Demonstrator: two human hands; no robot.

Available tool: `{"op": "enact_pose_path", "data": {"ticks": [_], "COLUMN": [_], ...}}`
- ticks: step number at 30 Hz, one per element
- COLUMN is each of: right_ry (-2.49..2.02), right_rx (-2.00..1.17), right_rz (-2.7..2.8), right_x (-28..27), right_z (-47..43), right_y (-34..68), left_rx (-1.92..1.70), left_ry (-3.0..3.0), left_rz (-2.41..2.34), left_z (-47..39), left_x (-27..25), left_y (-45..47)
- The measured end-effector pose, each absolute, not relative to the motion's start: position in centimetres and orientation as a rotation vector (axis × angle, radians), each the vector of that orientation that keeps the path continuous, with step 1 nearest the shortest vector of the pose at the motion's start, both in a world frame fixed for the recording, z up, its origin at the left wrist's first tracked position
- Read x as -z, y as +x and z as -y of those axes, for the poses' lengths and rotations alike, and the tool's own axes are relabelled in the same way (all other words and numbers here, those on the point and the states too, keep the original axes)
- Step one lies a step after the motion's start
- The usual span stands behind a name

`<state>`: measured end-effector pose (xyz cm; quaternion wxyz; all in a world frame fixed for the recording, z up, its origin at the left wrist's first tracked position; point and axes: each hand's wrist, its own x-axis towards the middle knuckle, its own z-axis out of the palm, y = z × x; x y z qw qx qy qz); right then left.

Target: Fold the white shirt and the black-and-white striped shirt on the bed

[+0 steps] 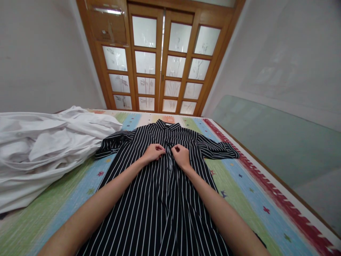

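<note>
A black shirt with white stripes (144,199) lies face up, its collar at the far end and its sleeves spread to both sides. My left hand (155,152) pinches the left edge of the front opening at chest height. Across the gap, my right hand (181,155) pinches the opposite edge. Between the two hands the placket stands slightly apart, showing the dark inside of the shirt. Buttons at the fingertips are too small to make out.
White crumpled fabric (53,142) is heaped at the left, reaching the shirt's left sleeve. Beneath lies a colourful patterned sheet (237,192). A pale green headboard-like panel (279,142) runs along the right. Wooden glazed doors (160,71) stand behind.
</note>
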<state>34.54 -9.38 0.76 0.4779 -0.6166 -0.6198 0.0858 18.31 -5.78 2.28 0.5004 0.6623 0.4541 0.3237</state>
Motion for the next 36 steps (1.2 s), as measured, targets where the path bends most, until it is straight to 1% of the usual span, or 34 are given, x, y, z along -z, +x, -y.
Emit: {"op": "enact_pose_path", "data": {"ticks": [7, 15, 28, 36], "right_ry": [-1.385, -1.405, -1.306, -1.267], "right_rx": [-0.179, -0.208, -0.516, -0.555], "right_rz": [1.86, 1.81, 1.655, 1.69], "right_x": [-0.93, -0.65, -0.99, -0.52], "right_z": [9.88, 9.64, 9.46, 9.29], "right_y": [33.92, 34.1, 34.59, 34.68], "left_rx": [-0.825, -0.84, -0.863, -0.862], "left_ry": [1.537, 1.485, 1.404, 1.331], "left_rz": [-1.072, -1.063, -1.038, -1.038], "left_z": [6.07, 5.98, 6.19, 5.97], "left_x": [-2.22, -2.09, -2.3, -2.27], "left_y": [18.45, 18.47, 18.5, 18.7]}}
